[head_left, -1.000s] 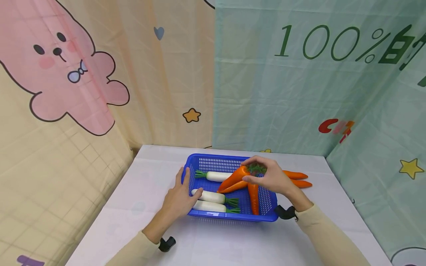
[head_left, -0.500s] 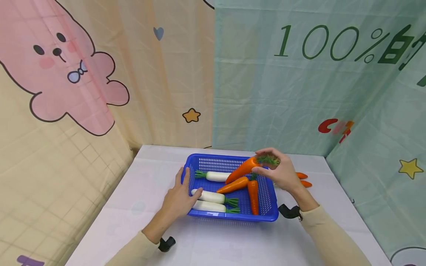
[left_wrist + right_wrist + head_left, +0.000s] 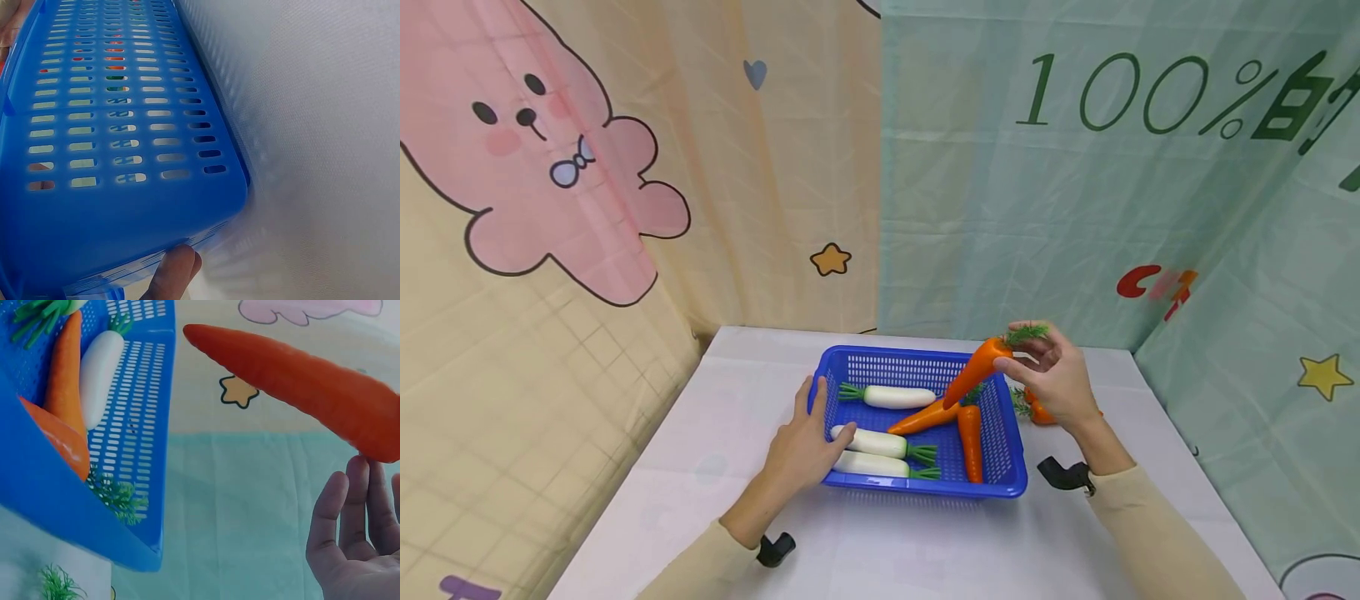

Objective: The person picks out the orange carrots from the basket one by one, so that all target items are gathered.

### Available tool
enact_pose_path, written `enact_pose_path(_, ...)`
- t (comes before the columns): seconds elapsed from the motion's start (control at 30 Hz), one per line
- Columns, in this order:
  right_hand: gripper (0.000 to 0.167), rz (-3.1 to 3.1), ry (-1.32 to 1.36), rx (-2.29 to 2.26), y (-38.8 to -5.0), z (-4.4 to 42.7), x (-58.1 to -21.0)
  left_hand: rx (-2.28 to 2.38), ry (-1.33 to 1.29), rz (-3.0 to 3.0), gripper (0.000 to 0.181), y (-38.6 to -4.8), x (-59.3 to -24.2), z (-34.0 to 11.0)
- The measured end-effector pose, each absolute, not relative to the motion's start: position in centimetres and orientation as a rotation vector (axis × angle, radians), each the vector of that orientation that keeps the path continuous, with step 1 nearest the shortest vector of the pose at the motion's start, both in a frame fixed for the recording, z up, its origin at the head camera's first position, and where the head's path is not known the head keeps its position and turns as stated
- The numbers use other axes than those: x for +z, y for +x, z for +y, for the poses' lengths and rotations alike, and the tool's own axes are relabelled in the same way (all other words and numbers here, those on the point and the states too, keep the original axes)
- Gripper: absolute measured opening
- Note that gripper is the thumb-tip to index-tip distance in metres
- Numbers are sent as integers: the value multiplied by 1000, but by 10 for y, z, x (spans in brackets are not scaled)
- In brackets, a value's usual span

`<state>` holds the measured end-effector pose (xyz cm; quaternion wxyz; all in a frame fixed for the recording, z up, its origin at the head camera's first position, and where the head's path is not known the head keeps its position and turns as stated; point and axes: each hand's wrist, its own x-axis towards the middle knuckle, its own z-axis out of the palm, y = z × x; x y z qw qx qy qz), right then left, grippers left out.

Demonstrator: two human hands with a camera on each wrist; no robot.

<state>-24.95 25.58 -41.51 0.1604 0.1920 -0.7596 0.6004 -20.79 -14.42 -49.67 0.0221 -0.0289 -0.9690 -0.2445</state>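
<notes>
The right hand (image 3: 1056, 379) pinches an orange carrot (image 3: 977, 372) near its leafy top, tip pointing down-left above the right part of the blue basket (image 3: 925, 491). In the right wrist view this carrot (image 3: 300, 381) hangs beside the basket (image 3: 134, 553), fingertips at its thick end. Two other carrots, one slanted (image 3: 921, 418) and one lengthwise (image 3: 971, 446), lie inside with three white radishes, one at the back (image 3: 898, 397). The left hand (image 3: 805, 442) rests on the basket's left rim; in the left wrist view its fingers (image 3: 172, 272) touch the outer wall.
More carrots (image 3: 1043, 412) lie on the white table (image 3: 700, 467) right of the basket, partly hidden behind the right hand. Printed curtains (image 3: 1000, 208) stand behind the table and at both sides.
The right hand has lifted its carrot up and moved it right, from over the basket's middle to its right edge. The left hand and the basket have stayed in place.
</notes>
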Motion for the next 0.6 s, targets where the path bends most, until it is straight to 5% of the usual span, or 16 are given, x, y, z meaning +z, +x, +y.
enact_pose_path(0.6, 35, -2005, 506, 1725, -244, 289, -403, -760, -79, -3016, 105, -208, -497, -145)
